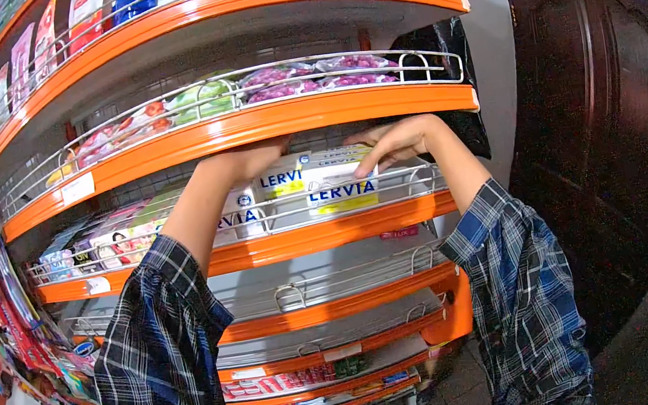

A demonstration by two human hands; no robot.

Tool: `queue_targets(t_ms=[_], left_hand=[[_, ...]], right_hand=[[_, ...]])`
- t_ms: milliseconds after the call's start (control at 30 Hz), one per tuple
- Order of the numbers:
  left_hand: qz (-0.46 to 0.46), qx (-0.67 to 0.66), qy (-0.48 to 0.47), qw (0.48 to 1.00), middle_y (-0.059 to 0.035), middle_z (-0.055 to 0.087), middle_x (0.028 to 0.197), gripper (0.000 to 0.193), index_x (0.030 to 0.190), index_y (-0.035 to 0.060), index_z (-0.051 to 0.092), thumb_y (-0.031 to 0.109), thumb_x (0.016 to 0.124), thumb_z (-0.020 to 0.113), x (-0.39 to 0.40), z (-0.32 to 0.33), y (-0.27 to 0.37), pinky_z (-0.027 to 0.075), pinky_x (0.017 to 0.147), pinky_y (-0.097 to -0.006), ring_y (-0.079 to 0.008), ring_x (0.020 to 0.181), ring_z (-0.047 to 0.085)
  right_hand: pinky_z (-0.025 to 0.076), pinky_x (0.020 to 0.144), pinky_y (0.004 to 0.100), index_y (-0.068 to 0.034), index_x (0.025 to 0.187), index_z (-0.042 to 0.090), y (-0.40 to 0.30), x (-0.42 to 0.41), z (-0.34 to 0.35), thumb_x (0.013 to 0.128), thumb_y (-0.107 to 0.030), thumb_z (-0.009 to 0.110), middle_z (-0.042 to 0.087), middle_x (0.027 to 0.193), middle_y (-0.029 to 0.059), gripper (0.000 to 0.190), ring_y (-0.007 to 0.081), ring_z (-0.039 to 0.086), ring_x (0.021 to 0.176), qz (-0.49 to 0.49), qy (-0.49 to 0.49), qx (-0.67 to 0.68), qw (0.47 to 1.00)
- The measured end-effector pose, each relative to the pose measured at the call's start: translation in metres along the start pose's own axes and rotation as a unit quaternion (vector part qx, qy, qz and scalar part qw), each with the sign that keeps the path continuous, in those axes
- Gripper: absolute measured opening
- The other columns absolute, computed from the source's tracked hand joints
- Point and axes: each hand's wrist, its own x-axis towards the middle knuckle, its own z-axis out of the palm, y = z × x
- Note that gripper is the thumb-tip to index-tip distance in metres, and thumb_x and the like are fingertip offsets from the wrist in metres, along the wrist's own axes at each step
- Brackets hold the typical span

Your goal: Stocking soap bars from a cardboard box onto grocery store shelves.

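White Lervia soap boxes (341, 187) with blue lettering and a yellow band stand at the right of a wire-railed shelf. My right hand (399, 141) grips the right side of the front stack, thumb on the front face and fingers behind. My left hand (255, 157) reaches over another Lervia box (281, 178) just under the shelf above. Its fingertips are hidden, so whether it holds anything cannot be seen. More Lervia boxes (242, 217) sit partly behind my left forearm.
Orange-edged shelves (287, 114) run above and below my hands, each with a wire rail (354, 195). Other soap boxes (79, 249) fill the shelf's left part. Purple packs (318, 76) lie one shelf up. Hanging packets (8, 296) line the left; a dark door (594, 133) stands right.
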Motion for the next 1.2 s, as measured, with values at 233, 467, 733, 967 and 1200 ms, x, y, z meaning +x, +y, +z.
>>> queue_targets(t_ms=[233,467,733,967,1200], left_hand=[[-0.038,0.053,-0.001,0.998,-0.0146,0.053,0.108,0.039,0.106,0.0060,0.052,0.031,0.079,0.038,0.002,0.001,-0.008,0.037,0.085,-0.0339,-0.0271,0.097,0.050],[-0.016,0.002,0.014,1.000,-0.0139,0.052,0.109,0.042,0.106,0.0050,0.051,0.035,0.083,0.033,0.015,0.024,-0.016,0.036,0.086,-0.0356,-0.0274,0.099,0.049],[-0.041,-0.067,-0.023,0.997,-0.0126,0.053,0.109,0.041,0.102,0.0067,0.056,0.034,0.071,0.053,0.009,0.012,-0.030,0.038,0.085,-0.0333,-0.0260,0.098,0.050],[-0.041,-0.043,0.043,0.997,-0.0124,0.053,0.108,0.042,0.105,0.0069,0.053,0.038,0.077,0.051,-0.021,-0.018,-0.028,0.038,0.086,-0.0353,-0.0272,0.098,0.050],[-0.041,0.035,0.025,0.998,-0.0142,0.053,0.108,0.036,0.106,0.0044,0.051,0.030,0.082,0.044,-0.032,-0.025,-0.048,0.037,0.087,-0.0338,-0.0284,0.099,0.049]], right_hand=[[0.034,0.087,0.0242,-0.006,0.131,0.021,0.008,0.007,-0.007,0.058,-0.030,0.073,0.035,0.127,0.0099,0.094,0.0159,0.037,0.112,-0.007,-0.002,-0.023,1.000],[0.033,0.093,0.0246,-0.004,0.128,0.027,0.019,0.002,-0.013,0.062,-0.002,0.066,0.040,0.123,0.0107,0.076,0.0183,0.041,0.112,-0.058,-0.060,0.113,0.990],[0.032,0.093,0.0271,-0.002,0.128,0.026,0.013,0.016,-0.007,0.063,-0.008,0.067,0.039,0.124,0.0105,0.077,0.0185,0.039,0.113,-0.075,-0.097,0.106,0.987],[0.029,0.093,0.0265,-0.005,0.131,0.023,-0.017,0.031,0.032,0.067,-0.025,0.068,0.040,0.122,0.0079,0.080,0.0154,0.036,0.114,-0.074,-0.076,0.043,0.993],[0.041,0.087,0.0276,-0.001,0.123,0.031,-0.036,0.028,0.061,0.082,-0.025,0.053,0.044,0.116,0.0125,0.052,0.0165,0.046,0.104,-0.086,-0.069,0.242,0.964]])
